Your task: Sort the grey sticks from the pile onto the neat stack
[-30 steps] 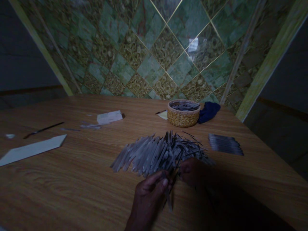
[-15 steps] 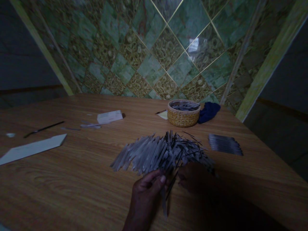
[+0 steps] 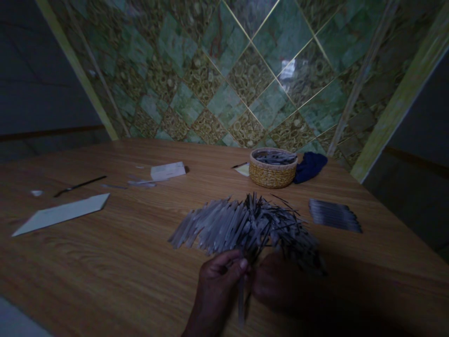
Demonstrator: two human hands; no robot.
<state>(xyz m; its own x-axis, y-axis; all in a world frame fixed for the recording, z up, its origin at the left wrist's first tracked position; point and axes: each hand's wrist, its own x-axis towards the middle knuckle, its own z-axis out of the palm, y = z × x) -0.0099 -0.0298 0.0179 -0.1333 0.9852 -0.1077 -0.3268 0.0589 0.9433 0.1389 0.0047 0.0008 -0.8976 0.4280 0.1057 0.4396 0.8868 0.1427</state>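
Observation:
A big heap of thin grey strips and dark sticks (image 3: 242,227) lies fanned out on the wooden table (image 3: 122,262). At its near edge my left hand (image 3: 217,288) is pinched on one narrow grey strip (image 3: 241,299) that points down toward me. My right hand (image 3: 277,281) sits in deep shadow just to the right, its fingers curled close to the same strip and the heap's dark sticks. Whether it holds anything is hidden by the dark.
A woven basket (image 3: 272,174) with more strips stands at the back, a dark blue cloth (image 3: 310,166) beside it. A neat row of strips (image 3: 333,215) lies at the right. White paper pieces (image 3: 63,214) (image 3: 167,171) and a thin dark tool (image 3: 80,186) lie at the left. A tiled wall rises behind.
My view has shifted, so everything sits slightly further right. My left hand has turned the strip more upright and my right hand has closed in toward it.

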